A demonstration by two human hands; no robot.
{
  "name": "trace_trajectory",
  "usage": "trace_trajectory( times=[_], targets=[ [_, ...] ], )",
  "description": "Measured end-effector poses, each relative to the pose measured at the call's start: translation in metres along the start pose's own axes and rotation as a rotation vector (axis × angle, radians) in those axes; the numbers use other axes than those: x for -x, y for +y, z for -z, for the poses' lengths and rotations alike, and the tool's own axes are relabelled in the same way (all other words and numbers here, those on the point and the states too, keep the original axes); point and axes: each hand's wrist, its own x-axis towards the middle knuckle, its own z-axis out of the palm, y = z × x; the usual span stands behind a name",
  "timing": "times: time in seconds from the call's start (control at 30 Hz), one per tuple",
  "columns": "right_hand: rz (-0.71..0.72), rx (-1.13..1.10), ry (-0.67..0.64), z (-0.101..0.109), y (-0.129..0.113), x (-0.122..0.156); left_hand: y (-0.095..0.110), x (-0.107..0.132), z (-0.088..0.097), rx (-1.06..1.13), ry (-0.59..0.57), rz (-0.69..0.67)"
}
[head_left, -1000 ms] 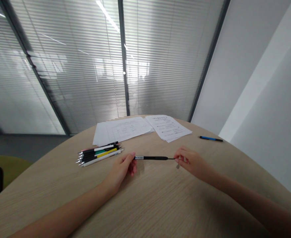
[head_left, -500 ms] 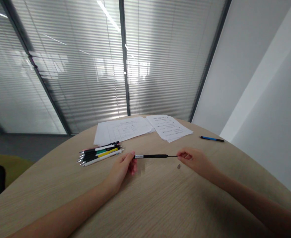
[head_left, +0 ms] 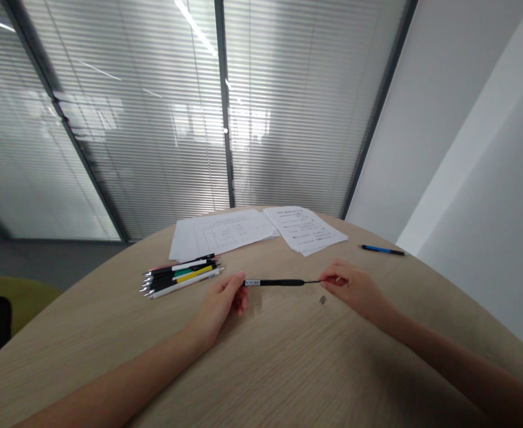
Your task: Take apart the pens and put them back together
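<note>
My left hand (head_left: 224, 299) pinches the left end of a black pen (head_left: 274, 283) held level just above the wooden table (head_left: 261, 362). A thin refill tip sticks out of the pen's right end, and the fingers of my right hand (head_left: 349, 286) are pinched on it. A small dark pen part (head_left: 322, 299) lies on the table just below my right hand.
A bundle of several pens (head_left: 179, 275) lies left of my left hand. Two stacks of printed paper sheets (head_left: 226, 232) (head_left: 305, 229) lie at the far edge. A blue pen (head_left: 383, 250) lies at the right. Glass walls with blinds stand behind.
My right hand has shifted slightly to the right, and the thin refill now shows between it and the pen barrel. The small part came into view on the table as the hand moved off it.
</note>
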Motion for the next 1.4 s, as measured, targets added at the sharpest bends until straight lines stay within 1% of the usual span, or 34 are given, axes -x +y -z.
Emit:
trace_trajectory(
  times=[0.5,0.87,1.0,1.2,1.4],
  targets=[
    [0.040,0.105,-0.014,0.0002,-0.0018,0.0003,0.0015,0.0013,-0.0016,-0.026,-0.001,-0.003],
    [0.042,0.087,-0.019,0.0007,-0.0013,0.0022,0.0000,0.0001,-0.0019,-0.043,-0.023,0.000],
    [0.030,0.056,-0.055,-0.0024,-0.0021,0.0028,0.0001,0.0002,-0.0016,-0.038,-0.033,-0.001],
    [0.027,-0.039,-0.084,-0.0050,0.0028,0.0012,0.0010,-0.0011,0.0007,-0.001,-0.009,-0.016],
    [0.069,0.054,-0.183,-0.0079,0.0005,0.0031,0.0007,-0.0012,0.0012,0.001,-0.012,-0.031]
  ],
)
